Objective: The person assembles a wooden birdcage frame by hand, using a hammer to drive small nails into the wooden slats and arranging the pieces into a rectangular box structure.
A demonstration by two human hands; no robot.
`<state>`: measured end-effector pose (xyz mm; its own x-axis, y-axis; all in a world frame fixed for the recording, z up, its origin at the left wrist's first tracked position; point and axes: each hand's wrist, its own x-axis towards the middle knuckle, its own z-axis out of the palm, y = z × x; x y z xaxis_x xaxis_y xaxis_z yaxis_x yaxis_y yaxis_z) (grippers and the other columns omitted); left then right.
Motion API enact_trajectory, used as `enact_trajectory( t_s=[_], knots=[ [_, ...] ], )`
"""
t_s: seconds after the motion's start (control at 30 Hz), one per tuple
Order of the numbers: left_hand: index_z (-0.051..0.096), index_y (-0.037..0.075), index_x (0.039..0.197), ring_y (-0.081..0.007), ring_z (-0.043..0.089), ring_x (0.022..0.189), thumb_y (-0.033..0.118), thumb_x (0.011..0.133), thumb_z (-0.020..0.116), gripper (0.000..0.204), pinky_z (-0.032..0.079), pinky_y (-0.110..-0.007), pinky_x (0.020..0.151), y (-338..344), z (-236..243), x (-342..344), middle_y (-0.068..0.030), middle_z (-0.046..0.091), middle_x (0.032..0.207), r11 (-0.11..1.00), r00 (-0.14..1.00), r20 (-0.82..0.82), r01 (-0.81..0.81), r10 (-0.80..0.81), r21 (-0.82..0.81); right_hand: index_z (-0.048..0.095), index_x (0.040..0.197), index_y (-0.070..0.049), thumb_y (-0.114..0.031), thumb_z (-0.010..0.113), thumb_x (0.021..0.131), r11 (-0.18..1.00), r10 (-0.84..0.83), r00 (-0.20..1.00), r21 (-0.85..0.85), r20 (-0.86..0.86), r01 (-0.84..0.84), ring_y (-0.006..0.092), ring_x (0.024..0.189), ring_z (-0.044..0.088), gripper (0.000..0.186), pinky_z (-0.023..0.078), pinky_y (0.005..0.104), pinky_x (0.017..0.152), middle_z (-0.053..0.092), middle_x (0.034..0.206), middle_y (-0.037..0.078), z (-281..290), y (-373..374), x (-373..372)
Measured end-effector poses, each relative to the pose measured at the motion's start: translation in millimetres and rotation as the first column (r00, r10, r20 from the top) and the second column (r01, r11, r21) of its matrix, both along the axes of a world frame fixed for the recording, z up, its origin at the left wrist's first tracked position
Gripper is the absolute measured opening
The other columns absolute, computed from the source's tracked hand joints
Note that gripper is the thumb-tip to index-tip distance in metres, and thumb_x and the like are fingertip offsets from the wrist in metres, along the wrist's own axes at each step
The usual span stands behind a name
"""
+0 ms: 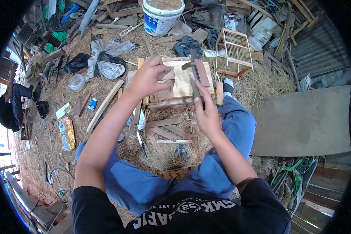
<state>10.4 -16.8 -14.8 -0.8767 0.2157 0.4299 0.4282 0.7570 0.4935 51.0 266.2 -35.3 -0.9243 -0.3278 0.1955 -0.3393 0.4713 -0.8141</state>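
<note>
At the worktop [183, 89], the left hand [147, 76] pinches a wooden block [168, 74], likely light and stiff. The right hand [207, 114] grips a hammer [195, 88], probably head-heavy, best held low.

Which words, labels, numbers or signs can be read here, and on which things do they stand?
I do not copy out printed text; it stands here:
Black shirt: white letters and a number, partly readable.
White bucket: label print too small.
Yellow package: too blurred.
Small blue packet: too small.
White pack: too small.
</note>
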Motion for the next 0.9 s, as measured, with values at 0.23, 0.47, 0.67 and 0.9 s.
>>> enact_trajectory(
  t_s=[0.23,0.47,0.67,0.9],
  knots=[
    [0.066,0.004,0.122,-0.0402,0.064,0.114,0.013,0.078,0.083,0.047,0.053,-0.048,0.100,-22,-9,9,-0.0150,0.066,0.113,0.993,0.998,-0.039,0.046,-0.042,0.113,0.061,0.151,-0.018,-0.010,0.065,0.097,0.985,-0.043,0.999,0.169,0.004,0.041,0.0490,0.111,0.072,0.055,0.058,0.0569,0.095,0.073,0.122,0.030,-67,-4,-46],
    [0.062,0.004,0.135,-0.0260,0.068,0.119,0.002,0.079,0.081,0.059,0.051,-0.039,0.111,-39,8,51,-0.0127,0.070,0.127,0.959,0.995,0.103,-0.042,0.013,0.280,0.069,0.142,-0.015,-0.010,0.069,0.092,0.938,-0.005,0.989,0.341,-0.150,0.057,0.0486,0.100,0.073,0.050,0.059,0.0575,0.089,0.074,0.111,0.028,-94,-16,-63],
    [0.062,0.007,0.141,-0.0163,0.061,0.127,-0.009,0.090,0.076,0.056,0.047,-0.034,0.114,-45,25,77,-0.0051,0.066,0.132,0.832,0.981,0.179,-0.038,-0.074,0.553,0.073,0.133,-0.005,-0.002,0.064,0.094,0.982,-0.016,0.989,0.185,-0.148,0.044,0.0479,0.108,0.071,0.041,0.057,0.0523,0.096,0.072,0.118,0.027,-71,-23,-58],
    [0.069,0.012,0.138,-0.0115,0.065,0.108,0.004,0.096,0.081,0.045,0.055,-0.030,0.095,-55,27,87,-0.0012,0.068,0.126,0.768,0.980,0.136,0.023,-0.144,0.640,0.073,0.135,-0.004,-0.012,0.060,0.110,0.977,-0.044,0.997,-0.213,-0.067,0.029,0.0249,0.107,0.074,0.029,0.056,0.0352,0.096,0.077,0.120,0.016,-29,-19,-36]
  ],
)
